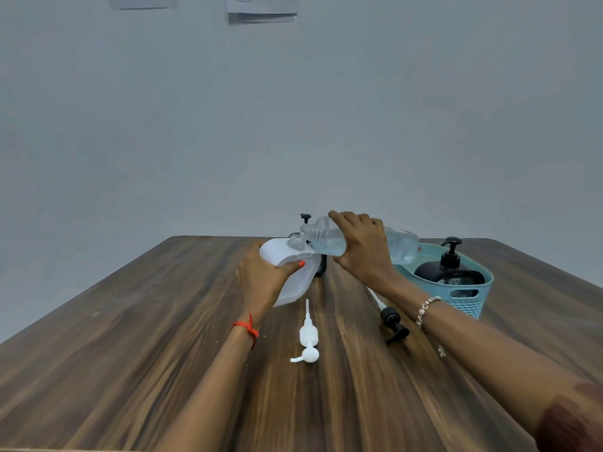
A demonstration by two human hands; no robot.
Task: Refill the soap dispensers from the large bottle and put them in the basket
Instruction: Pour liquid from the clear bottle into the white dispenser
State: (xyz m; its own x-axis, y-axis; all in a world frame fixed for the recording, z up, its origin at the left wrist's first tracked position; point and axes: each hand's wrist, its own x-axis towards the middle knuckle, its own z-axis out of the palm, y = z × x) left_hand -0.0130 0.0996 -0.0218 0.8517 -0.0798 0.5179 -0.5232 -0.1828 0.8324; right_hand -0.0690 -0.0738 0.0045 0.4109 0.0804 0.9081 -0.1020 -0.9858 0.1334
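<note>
My left hand (261, 275) grips a white soap dispenser (295, 272) with its pump off; it stands on the wooden table (130, 337), tilted. My right hand (365, 246) holds the large clear bottle (329, 238) on its side, its open mouth right above the dispenser's neck. Clear liquid sits in the bottle. A white pump (308, 336) lies on the table in front of the dispenser. A black pump (393, 319) lies under my right forearm. A black dispenser (448, 270) stands inside the teal basket (470, 298) at the right.
Behind the white dispenser a dark dispenser (321, 267) is mostly hidden; a black pump top (305, 217) shows above it. A plain wall (293, 125) rises just past the table's far edge, with papers (261, 8) pinned high up.
</note>
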